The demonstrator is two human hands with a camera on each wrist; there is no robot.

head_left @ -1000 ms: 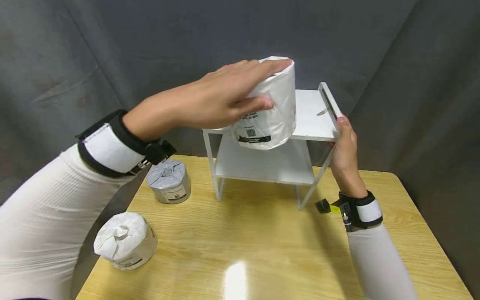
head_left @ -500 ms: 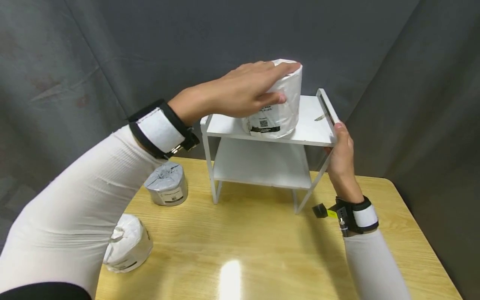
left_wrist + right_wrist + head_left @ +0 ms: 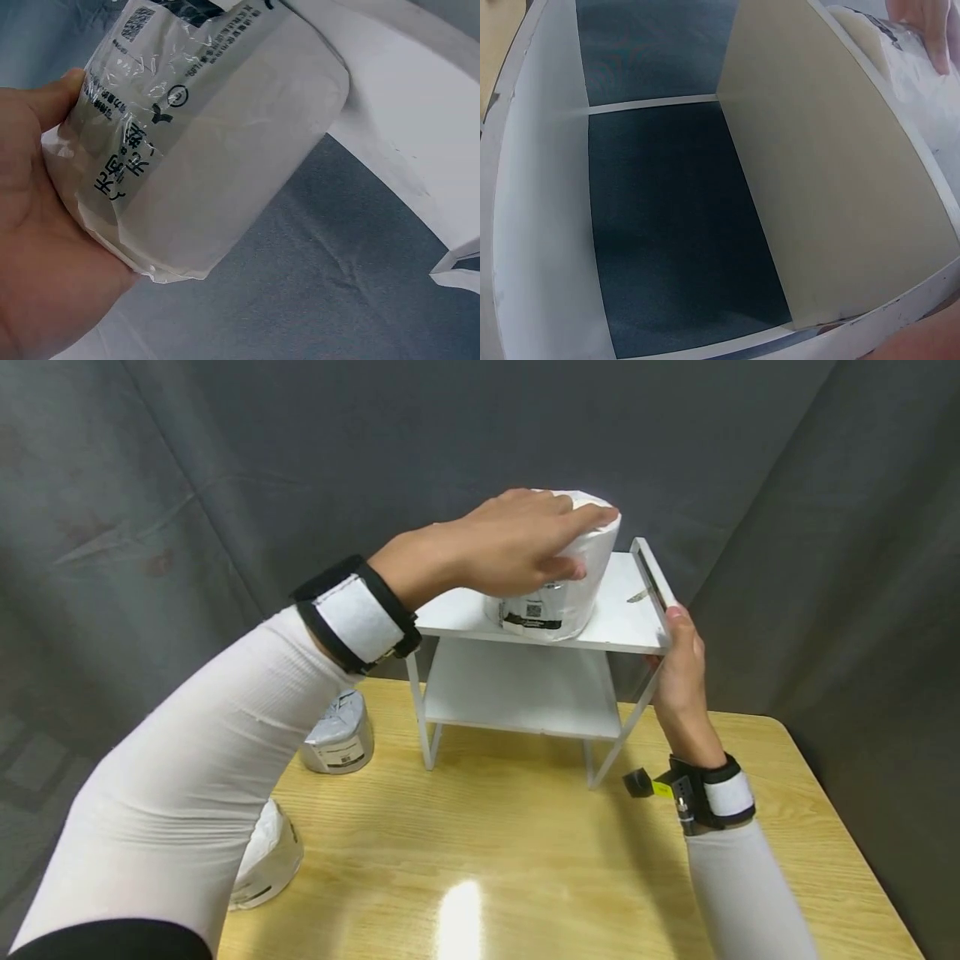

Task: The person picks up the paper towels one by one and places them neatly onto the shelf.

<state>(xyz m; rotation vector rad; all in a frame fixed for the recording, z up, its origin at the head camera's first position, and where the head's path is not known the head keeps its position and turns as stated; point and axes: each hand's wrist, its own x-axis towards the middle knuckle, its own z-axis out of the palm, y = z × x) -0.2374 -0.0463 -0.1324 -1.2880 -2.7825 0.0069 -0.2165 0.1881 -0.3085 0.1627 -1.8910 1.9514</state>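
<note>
A white wrapped toilet paper roll (image 3: 588, 585) is on the upper tier of a white two-tier rack (image 3: 633, 622), near its front edge and leaning a little. My left hand (image 3: 510, 547) grips it from above, thumb on the near side and fingers over the top. In the left wrist view, printed plastic covers the roll (image 3: 217, 157) beside the thumb and palm. My right hand (image 3: 681, 672) holds the rack's right side rail, thumb on top; its other fingers are mostly hidden. The right wrist view looks between the tiers, with part of that hand (image 3: 930, 330) at the corner.
On the wooden table (image 3: 480, 827), left of the rack, stand a grey-wrapped roll (image 3: 341, 743) and a white-wrapped roll (image 3: 270, 860), both partly covered by my left sleeve. The rack's lower tier (image 3: 521, 689) is bare. A dark grey curtain (image 3: 345, 435) hangs behind.
My left hand has brought the roll down and rightward onto the upper tier, and the roll has tilted slightly. The left sleeve now covers more of the table rolls. My right hand keeps its hold.
</note>
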